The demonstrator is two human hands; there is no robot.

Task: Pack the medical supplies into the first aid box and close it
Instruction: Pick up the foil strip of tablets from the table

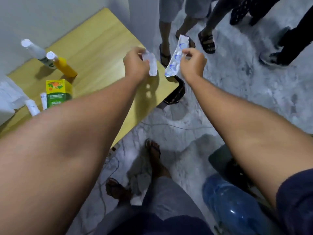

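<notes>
My left hand [135, 64] is raised over the right edge of the wooden table [98, 46] and grips a clear blister strip [151, 66]. My right hand [193, 62] holds up a silver foil pill strip with blue marks [176, 56] just past the table's corner. On the table's left part stand a white bottle [36, 51], an orange bottle [63, 66] and a yellow-green medicine carton [58, 93], with small white tubes [33, 107] beside it. No first aid box is recognisable; a white object [6, 97] at the left edge is cut off.
Several people's legs and sandalled feet [206, 42] stand close on the pale floor beyond the table. A dark item [176, 94] lies by the table corner. Cables [169, 124] run across the floor. A blue water jug [232, 206] sits at the lower right, near my own feet.
</notes>
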